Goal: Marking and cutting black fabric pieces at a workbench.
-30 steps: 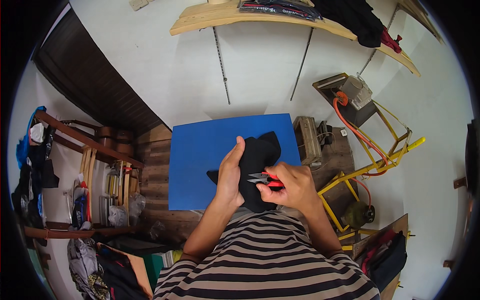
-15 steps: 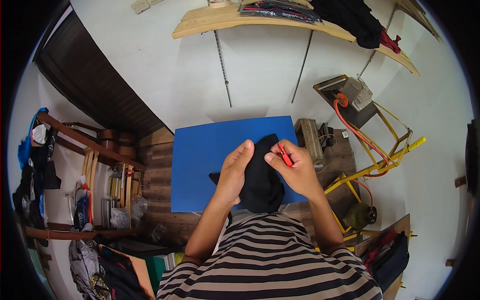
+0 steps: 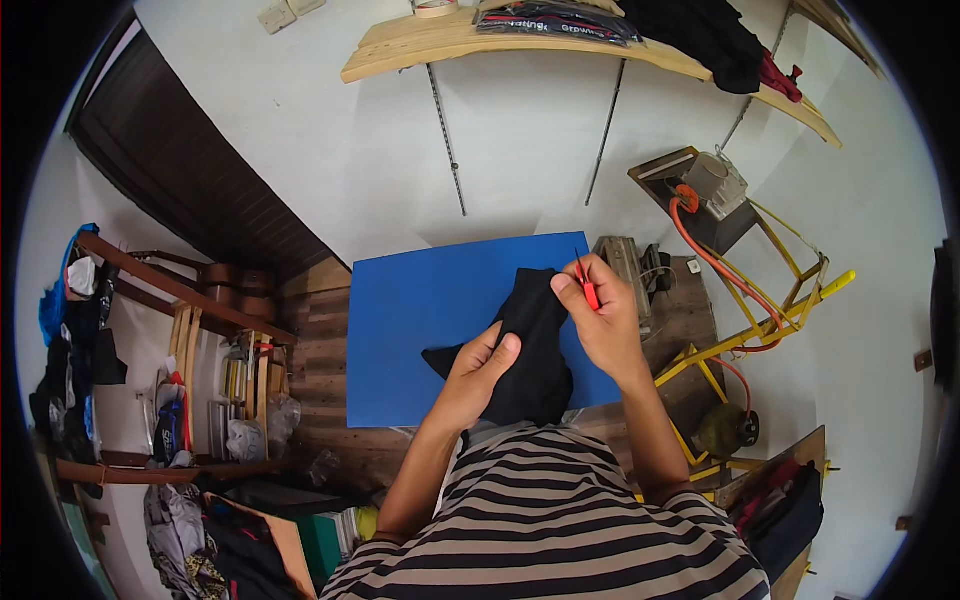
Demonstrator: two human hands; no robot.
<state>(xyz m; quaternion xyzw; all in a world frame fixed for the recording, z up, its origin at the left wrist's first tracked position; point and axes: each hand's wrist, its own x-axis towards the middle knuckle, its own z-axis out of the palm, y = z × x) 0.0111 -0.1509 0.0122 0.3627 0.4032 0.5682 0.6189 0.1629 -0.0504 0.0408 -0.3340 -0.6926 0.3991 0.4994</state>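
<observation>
Cloth (image 3: 538, 340), black, soft, elongated, mid-frame: left hand (image 3: 470, 382) grips it, right hand (image 3: 606, 312) pinches its top corner plus red-handled metal snips (image 3: 590, 296). Looks mid-work; finished portion unclear.

Over the table (image 3: 400, 330), cloth (image 3: 535, 345) between left hand (image 3: 473, 380) and right hand (image 3: 607, 315), with snips (image 3: 591, 295) in the latter; behind, wall (image 3: 530, 130) with shelf (image 3: 400, 46); to the left, door (image 3: 190, 170) and rack (image 3: 120, 471); to the right, frame (image 3: 700, 358).
</observation>
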